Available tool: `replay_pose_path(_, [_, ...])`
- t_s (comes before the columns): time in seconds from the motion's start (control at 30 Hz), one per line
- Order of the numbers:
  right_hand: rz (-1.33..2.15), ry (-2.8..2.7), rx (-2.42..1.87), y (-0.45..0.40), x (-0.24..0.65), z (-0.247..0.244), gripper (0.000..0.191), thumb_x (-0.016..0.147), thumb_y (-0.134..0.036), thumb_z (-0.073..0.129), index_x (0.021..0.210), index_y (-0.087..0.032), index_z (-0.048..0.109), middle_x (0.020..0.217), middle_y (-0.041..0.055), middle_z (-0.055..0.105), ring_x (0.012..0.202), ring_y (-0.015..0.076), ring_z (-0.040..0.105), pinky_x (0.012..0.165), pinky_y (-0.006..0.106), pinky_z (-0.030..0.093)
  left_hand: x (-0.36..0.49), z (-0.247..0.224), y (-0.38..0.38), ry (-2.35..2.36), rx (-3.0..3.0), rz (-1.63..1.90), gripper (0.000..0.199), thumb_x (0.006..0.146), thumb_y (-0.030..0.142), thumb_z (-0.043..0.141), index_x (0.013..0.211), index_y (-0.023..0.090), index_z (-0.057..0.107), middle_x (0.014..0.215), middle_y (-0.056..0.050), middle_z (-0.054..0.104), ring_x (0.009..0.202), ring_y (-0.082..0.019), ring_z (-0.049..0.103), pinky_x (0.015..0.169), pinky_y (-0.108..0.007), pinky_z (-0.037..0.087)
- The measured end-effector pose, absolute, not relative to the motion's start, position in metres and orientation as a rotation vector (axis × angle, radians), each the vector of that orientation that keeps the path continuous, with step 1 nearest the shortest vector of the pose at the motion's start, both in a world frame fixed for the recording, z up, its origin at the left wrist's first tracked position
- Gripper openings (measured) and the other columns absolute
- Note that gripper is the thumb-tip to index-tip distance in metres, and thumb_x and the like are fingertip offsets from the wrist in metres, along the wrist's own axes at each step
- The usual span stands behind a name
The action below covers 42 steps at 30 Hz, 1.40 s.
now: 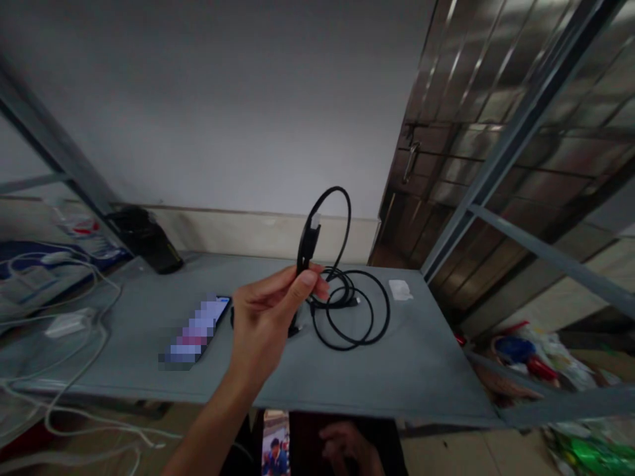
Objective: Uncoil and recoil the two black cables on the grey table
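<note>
My left hand (pixel 268 317) is raised over the grey table (pixel 411 383), its thumb and fingers pinching a black cable (pixel 308 241) near its plug. The plug has a pale tip pointing up, and the cable loops above the hand. More black cable (pixel 372 340) lies coiled on the table to the right of the hand, with connector ends showing. My right hand (pixel 350 446) is low, below the table edge by my lap, dim and blurred, its fingers partly bent and apart with nothing visible in them.
A phone (pixel 198 330) lies left of my hand; another lit phone (pixel 276 443) is at my lap. A black container (pixel 149 241), a bottle (pixel 86 231), white cables (pixel 106 311) and an adapter (pixel 71 322) are at left. A small white packet (pixel 399 289) lies right; metal frame posts (pixel 516 139) stand beyond.
</note>
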State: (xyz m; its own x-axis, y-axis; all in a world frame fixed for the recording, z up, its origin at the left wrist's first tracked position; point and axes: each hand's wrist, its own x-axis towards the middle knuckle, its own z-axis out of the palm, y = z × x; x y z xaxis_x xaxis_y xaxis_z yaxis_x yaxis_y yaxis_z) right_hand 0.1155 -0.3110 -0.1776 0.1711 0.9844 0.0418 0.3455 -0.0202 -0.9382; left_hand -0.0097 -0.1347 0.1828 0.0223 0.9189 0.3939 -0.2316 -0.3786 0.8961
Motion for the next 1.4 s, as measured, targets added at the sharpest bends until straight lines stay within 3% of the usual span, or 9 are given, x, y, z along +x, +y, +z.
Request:
replay_pose_path(0.1, [0.836,-1.006,-1.442,-0.317,0.126,-0.131,0.060,0.101,-0.082,0.059,0.120,-0.027,0.075,0.103,0.0135,0.085,0.098,0.0309,0.085,0.084,0.036,0.069,-0.007,0.182,-0.152,0.699,1.228,1.421,0.026,0.092,0.050,0.091,0.097,0.024,0.092,0.081,-0.003,0.082,0.076,-0.019,0.077,0.080,-0.034,0.066])
replay_pose_path(0.27, [0.810,-0.768,-1.350,-0.318,0.132,-0.081,0.072,0.093,-0.084,0.075,0.132,-0.025,0.064,0.106,0.0155,0.086,0.089,0.0313,0.085,0.074,0.038,0.070,-0.001,0.165,-0.174,0.691,1.050,1.273,0.034,0.086,0.055,0.095,0.092,0.021,0.091,0.076,-0.004,0.079,0.069,-0.017,0.074,0.075,-0.032,0.067])
replay_pose_path(0.37, [0.797,-0.676,-1.419,-0.318,0.147,-0.073,0.071,0.091,-0.089,0.073,0.120,-0.023,0.071,0.104,0.0156,0.085,0.087,0.0324,0.084,0.062,0.035,0.066,-0.007,0.147,-0.178,0.788,1.031,1.236,0.040,0.082,0.057,0.097,0.093,0.019,0.091,0.078,-0.005,0.080,0.070,-0.018,0.075,0.074,-0.032,0.066])
replay_pose_path(0.47, [0.721,-0.689,-1.535,-0.322,0.175,-0.073,0.068,0.090,-0.090,0.072,0.102,-0.023,0.073,0.080,0.0070,0.078,0.072,0.0263,0.078,0.061,0.032,0.063,-0.020,0.131,-0.174,0.859,1.005,1.233,0.045,0.079,0.059,0.098,0.097,0.018,0.090,0.083,-0.006,0.080,0.070,-0.018,0.074,0.071,-0.033,0.065])
replay_pose_path(0.67, [0.612,-0.855,-1.752,-0.331,0.222,-0.073,0.072,0.085,-0.095,0.071,0.066,-0.026,0.060,0.057,0.0001,0.061,0.055,0.0201,0.063,0.057,0.030,0.054,-0.040,0.104,-0.169,0.882,0.963,1.113,0.053,0.078,0.061,0.099,0.105,0.017,0.090,0.090,-0.006,0.078,0.071,-0.016,0.073,0.072,-0.031,0.064])
replay_pose_path(0.97, [0.624,-0.695,-1.749,-0.319,0.188,-0.058,0.081,0.070,-0.094,0.083,0.113,-0.028,0.061,0.068,-0.0010,0.077,0.047,0.0263,0.071,0.050,0.034,0.057,-0.026,0.063,-0.184,0.837,1.032,0.992,0.058,0.085,0.070,0.090,0.109,0.017,0.084,0.088,-0.010,0.083,0.080,-0.023,0.077,0.083,-0.038,0.064])
replay_pose_path(1.17, [0.747,-0.542,-1.580,-0.321,0.192,-0.057,0.084,0.075,-0.087,0.084,0.123,-0.026,0.053,0.084,0.0066,0.084,0.066,0.0308,0.081,0.058,0.036,0.064,-0.042,0.055,-0.174,0.932,1.326,1.018,0.058,0.089,0.073,0.084,0.112,0.020,0.079,0.078,-0.007,0.081,0.077,-0.025,0.077,0.077,-0.037,0.062])
replay_pose_path(1.3, [0.644,-0.470,-1.570,-0.335,0.230,-0.055,0.085,0.074,-0.089,0.085,0.123,-0.021,0.066,0.088,0.0090,0.083,0.078,0.0311,0.082,0.073,0.040,0.068,-0.068,0.055,-0.164,0.993,1.382,1.056,0.060,0.090,0.072,0.082,0.122,0.021,0.079,0.084,-0.008,0.084,0.080,-0.028,0.081,0.078,-0.040,0.066])
replay_pose_path(1.4, [0.563,-0.491,-1.566,-0.356,0.280,-0.046,0.081,0.066,-0.092,0.089,0.109,-0.026,0.072,0.080,0.0077,0.075,0.069,0.0307,0.076,0.061,0.043,0.065,-0.088,0.061,-0.158,1.087,1.359,1.078,0.062,0.088,0.074,0.083,0.119,0.021,0.080,0.088,-0.009,0.085,0.077,-0.029,0.082,0.069,-0.038,0.066])
